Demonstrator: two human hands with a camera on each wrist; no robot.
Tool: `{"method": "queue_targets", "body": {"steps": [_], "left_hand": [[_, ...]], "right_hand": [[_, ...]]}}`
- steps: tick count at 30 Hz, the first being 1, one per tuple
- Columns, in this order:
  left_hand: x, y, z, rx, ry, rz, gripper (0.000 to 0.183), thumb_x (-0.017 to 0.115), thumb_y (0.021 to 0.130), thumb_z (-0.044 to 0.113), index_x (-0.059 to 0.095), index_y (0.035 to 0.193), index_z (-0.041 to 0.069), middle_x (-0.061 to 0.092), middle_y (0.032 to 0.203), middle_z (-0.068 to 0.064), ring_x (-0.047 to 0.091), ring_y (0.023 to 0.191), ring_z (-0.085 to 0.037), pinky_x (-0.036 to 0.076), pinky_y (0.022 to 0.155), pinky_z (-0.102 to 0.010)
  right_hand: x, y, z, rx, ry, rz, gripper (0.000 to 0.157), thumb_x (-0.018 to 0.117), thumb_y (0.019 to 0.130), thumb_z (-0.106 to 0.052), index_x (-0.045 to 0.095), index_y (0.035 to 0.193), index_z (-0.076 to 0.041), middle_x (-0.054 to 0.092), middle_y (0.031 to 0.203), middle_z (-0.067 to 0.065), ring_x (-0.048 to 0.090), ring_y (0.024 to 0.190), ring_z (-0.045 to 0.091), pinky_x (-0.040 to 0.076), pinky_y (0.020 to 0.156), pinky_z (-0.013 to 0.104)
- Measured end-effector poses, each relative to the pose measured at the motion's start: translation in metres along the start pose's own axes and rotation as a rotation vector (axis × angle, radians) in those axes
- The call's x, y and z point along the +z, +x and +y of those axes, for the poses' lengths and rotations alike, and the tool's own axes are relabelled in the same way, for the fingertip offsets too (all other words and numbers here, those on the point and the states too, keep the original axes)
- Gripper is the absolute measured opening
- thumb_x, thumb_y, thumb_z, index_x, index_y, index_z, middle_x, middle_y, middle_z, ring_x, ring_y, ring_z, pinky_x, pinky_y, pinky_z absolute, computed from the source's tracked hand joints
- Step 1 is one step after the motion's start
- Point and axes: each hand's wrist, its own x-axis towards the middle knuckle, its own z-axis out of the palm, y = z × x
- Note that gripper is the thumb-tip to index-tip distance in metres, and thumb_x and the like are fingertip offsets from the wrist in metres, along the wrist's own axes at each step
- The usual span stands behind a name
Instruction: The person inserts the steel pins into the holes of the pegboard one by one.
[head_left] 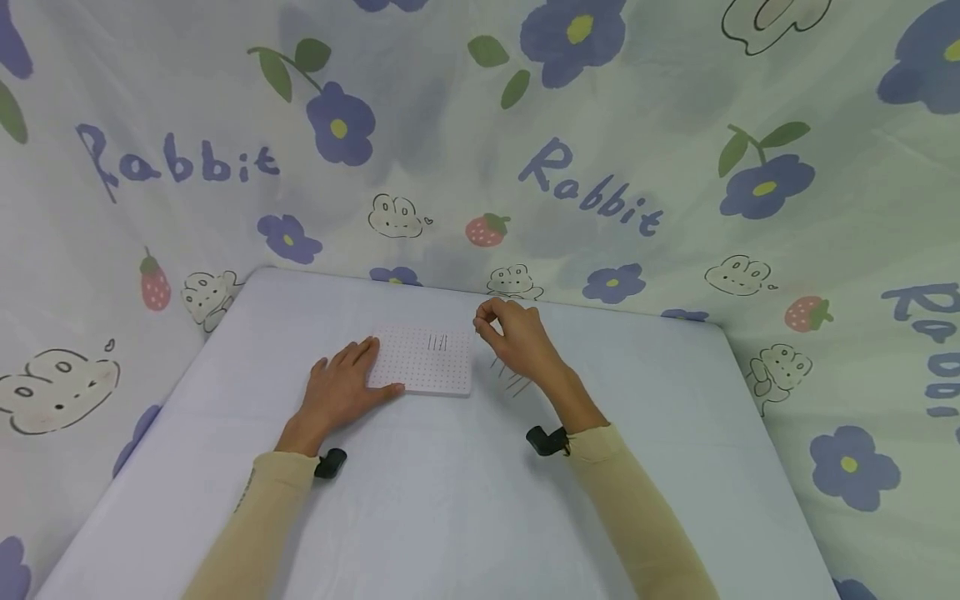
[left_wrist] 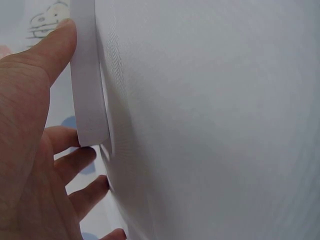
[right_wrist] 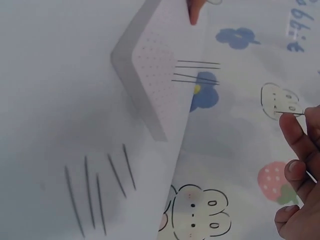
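A white block (head_left: 420,371) with a grid of small dotted holes lies on the table. My left hand (head_left: 341,385) holds its left end, the thumb (left_wrist: 59,47) at the near edge and the fingers around the left side. Several thin dark needles (right_wrist: 199,62) stand up from the block near its far right part. Raised just beyond the block's right end, my right hand (head_left: 521,333) pinches one thin needle (right_wrist: 289,113) between thumb and index finger, the other fingers curled. Below this hand, several loose needles (right_wrist: 75,201) lie side by side on the table.
The table (head_left: 420,500) has a plain white cover. Behind and beside it hangs a curtain (head_left: 442,133) printed with flowers, rabbits and strawberries. Each wrist wears a small black camera (head_left: 547,441) at the sleeve cuff.
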Motion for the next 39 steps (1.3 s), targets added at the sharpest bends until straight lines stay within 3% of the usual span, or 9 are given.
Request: {"method": "queue_targets", "body": {"steps": [4,7,11,18,31,39], "left_hand": [[0.001,0.000,-0.001,0.001,0.002,-0.002,0.103,0.060,0.088,0.071,0.025,0.159,0.004,0.027,0.164,-0.017,0.024,0.149,-0.042,0.016,0.112,-0.074],[0.001,0.000,-0.001,0.000,0.005,-0.002,0.103,0.060,0.088,0.071,0.026,0.159,0.004,0.027,0.164,-0.017,0.024,0.149,-0.042,0.016,0.112,-0.074],[0.000,0.000,0.000,-0.004,0.009,-0.006,0.104,0.060,0.088,0.071,0.025,0.159,0.004,0.026,0.164,-0.017,0.024,0.149,-0.043,0.016,0.112,-0.074],[-0.001,0.000,0.001,-0.009,0.018,-0.009,0.104,0.060,0.088,0.071,0.025,0.159,0.004,0.027,0.164,-0.018,0.025,0.148,-0.043,0.016,0.112,-0.074],[-0.001,0.001,0.000,-0.006,0.027,-0.005,0.103,0.060,0.088,0.070,0.026,0.159,0.003,0.028,0.163,-0.018,0.026,0.148,-0.043,0.018,0.111,-0.074],[0.000,0.001,0.000,-0.011,0.022,-0.008,0.103,0.061,0.088,0.070,0.026,0.159,0.004,0.028,0.163,-0.018,0.025,0.148,-0.043,0.017,0.112,-0.074]], "right_hand": [[0.001,0.008,-0.003,-0.016,0.024,-0.002,0.010,0.059,0.103,-0.028,0.063,0.099,-0.020,0.070,0.098,-0.009,0.058,0.082,0.023,0.040,0.088,0.045],[0.005,0.012,-0.005,-0.018,0.026,0.006,0.009,0.060,0.102,-0.027,0.065,0.098,-0.020,0.072,0.098,-0.008,0.059,0.087,0.023,0.043,0.084,0.038],[0.009,0.017,-0.006,-0.026,0.016,0.029,0.007,0.063,0.100,-0.025,0.067,0.098,-0.019,0.074,0.098,-0.007,0.054,0.081,0.012,0.045,0.071,0.028],[0.013,0.023,-0.006,-0.017,0.020,0.018,0.006,0.067,0.098,-0.025,0.069,0.099,-0.020,0.075,0.099,-0.006,0.052,0.078,0.012,0.044,0.066,0.027],[0.026,0.027,-0.001,0.026,-0.004,-0.040,0.010,0.066,0.097,-0.027,0.071,0.103,-0.020,0.074,0.098,-0.008,0.062,0.086,0.009,0.050,0.077,0.031],[0.035,0.029,0.004,0.063,-0.015,-0.102,0.012,0.066,0.098,-0.028,0.071,0.105,-0.020,0.074,0.100,-0.007,0.067,0.095,0.016,0.041,0.099,0.049]]}}
